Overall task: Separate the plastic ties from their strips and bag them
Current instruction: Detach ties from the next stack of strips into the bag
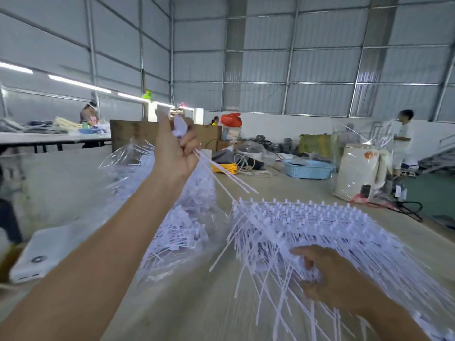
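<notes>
My left hand (176,151) is raised above the table and grips a small bunch of white plastic ties (221,175) by their heads, their tails slanting down to the right. Below it lies a clear plastic bag (187,232) filled with loose white ties. To the right spreads a large pile of white ties on their strips (320,225), heads standing in rows. My right hand (327,274) rests low on this pile, fingers curled round a clump of ties at its near edge.
A white flat device (49,252) lies at the table's left edge. Farther back on the table are a blue basket (309,168), yellow cable (225,168), a white wrapped bundle (357,171) and clutter. People stand at the far left and far right.
</notes>
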### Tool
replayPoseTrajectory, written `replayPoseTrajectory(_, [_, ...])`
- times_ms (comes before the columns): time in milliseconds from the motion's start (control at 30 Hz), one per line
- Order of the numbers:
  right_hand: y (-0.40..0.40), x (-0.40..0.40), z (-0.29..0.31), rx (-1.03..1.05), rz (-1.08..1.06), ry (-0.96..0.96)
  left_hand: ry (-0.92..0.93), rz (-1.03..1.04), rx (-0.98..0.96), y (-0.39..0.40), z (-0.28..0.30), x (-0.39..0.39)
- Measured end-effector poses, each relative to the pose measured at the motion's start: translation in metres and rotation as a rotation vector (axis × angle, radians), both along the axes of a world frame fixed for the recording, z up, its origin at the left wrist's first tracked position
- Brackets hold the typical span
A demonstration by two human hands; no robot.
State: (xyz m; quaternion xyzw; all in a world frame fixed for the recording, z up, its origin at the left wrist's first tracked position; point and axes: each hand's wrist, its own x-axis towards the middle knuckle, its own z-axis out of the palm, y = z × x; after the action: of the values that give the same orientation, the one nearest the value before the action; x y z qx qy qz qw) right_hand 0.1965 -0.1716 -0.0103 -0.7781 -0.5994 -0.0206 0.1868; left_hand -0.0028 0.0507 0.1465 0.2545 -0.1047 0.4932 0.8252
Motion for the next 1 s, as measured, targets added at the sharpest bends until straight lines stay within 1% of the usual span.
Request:
replayPoseTrajectory(67, [0.0, -0.001, 0.006, -0.045, -0.002, -0.053, -0.02, 0.001, 0.044, -0.008, 0.005, 0.001])
replayPoseTrajectory(100, [0.0, -0.002, 0.007, -0.088, -0.003, -0.08, 0.068, 0.015, 0.088, -0.013, -0.001, 0.007])
replayPoseTrajectory(133, [0.0, -0.002, 0.008, -0.14, -0.007, -0.097, 0.262, 0.087, 0.191, -0.021, -0.014, 0.015])
replayPoseTrajectory(167, [0.0, -0.002, 0.007, -0.186, -0.013, -0.091, 0.541, 0.193, 0.347, -0.032, -0.032, 0.026])
replayPoseTrajectory(200, [0.0, -0.002, 0.006, -0.214, -0.012, -0.071, 0.801, 0.243, 0.509, -0.044, -0.053, 0.037])
replayPoseTrajectory(233, [0.0, -0.001, 0.004, -0.22, -0.007, -0.044, 0.96, 0.225, 0.6, -0.056, -0.073, 0.047])
replayPoseTrajectory(267, [0.0, 0.001, 0.003, -0.208, 0.0, -0.018, 1.011, 0.171, 0.57, -0.065, -0.089, 0.055])
replayPoseTrajectory(300, [0.0, 0.003, 0.003, -0.188, 0.003, 0.001, 0.991, 0.127, 0.46, -0.07, -0.101, 0.062])
replayPoseTrajectory(333, [0.0, 0.004, 0.003, -0.168, 0.004, 0.013, 0.927, 0.065, 0.316, -0.072, -0.106, 0.067])
replayPoseTrajectory(400, [-0.001, 0.005, 0.003, -0.16, 0.005, 0.026, 0.732, -0.201, 0.057, -0.081, -0.099, 0.072])
replayPoseTrajectory(433, [-0.001, 0.005, 0.003, -0.17, 0.007, 0.033, 0.614, -0.358, -0.031, -0.088, -0.089, 0.072])
replayPoseTrajectory(467, [0.0, 0.006, 0.002, -0.178, 0.01, 0.047, 0.51, -0.465, -0.07, -0.093, -0.076, 0.07])
replayPoseTrajectory(500, [0.0, 0.006, 0.0, -0.181, 0.013, 0.061, 0.433, -0.526, -0.044, -0.097, -0.062, 0.066])
replayPoseTrajectory(533, [0.0, 0.007, -0.001, -0.182, 0.018, 0.064, 0.396, -0.523, 0.045, -0.098, -0.046, 0.06])
replayPoseTrajectory(567, [-0.001, 0.008, -0.002, -0.18, 0.022, 0.061, 0.41, -0.446, 0.176, -0.096, -0.029, 0.051])
replayPoseTrajectory(600, [-0.001, 0.01, -0.002, -0.176, 0.025, 0.062, 0.486, -0.266, 0.363, -0.091, -0.011, 0.041])
replayPoseTrajectory(667, [-0.002, 0.011, -0.003, -0.168, 0.022, 0.076, 0.754, 0.296, 0.848, -0.075, 0.013, 0.019])
replayPoseTrajectory(733, [-0.003, 0.013, -0.003, -0.164, 0.022, 0.071, 1.002, 0.827, 1.24, -0.047, 0.018, 0.004])
replayPoseTrajectory(767, [-0.003, 0.013, -0.002, -0.162, 0.024, 0.067, 1.097, 1.005, 1.378, -0.031, 0.014, -0.001])
replayPoseTrajectory(800, [-0.005, 0.013, -0.002, -0.161, 0.024, 0.064, 1.196, 1.123, 1.479, -0.015, 0.005, -0.005])
replayPoseTrajectory(833, [-0.006, 0.013, -0.002, -0.16, 0.024, 0.066, 1.316, 1.195, 1.55, 0.002, -0.008, -0.009])
replayPoseTrajectory(867, [-0.006, 0.012, -0.002, -0.161, 0.023, 0.069, 1.477, 1.204, 1.579, 0.019, -0.025, -0.013])
replayPoseTrajectory(900, [-0.007, 0.012, -0.002, -0.166, 0.023, 0.068, 1.671, 1.153, 1.568, 0.035, -0.044, -0.017])
replayPoseTrajectory(967, [-0.007, 0.011, -0.002, -0.18, 0.022, 0.061, 2.063, 0.904, 1.484, 0.058, -0.087, -0.03])
replayPoseTrajectory(1000, [-0.006, 0.011, -0.002, -0.184, 0.022, 0.06, 2.206, 0.731, 1.451, 0.065, -0.107, -0.037])
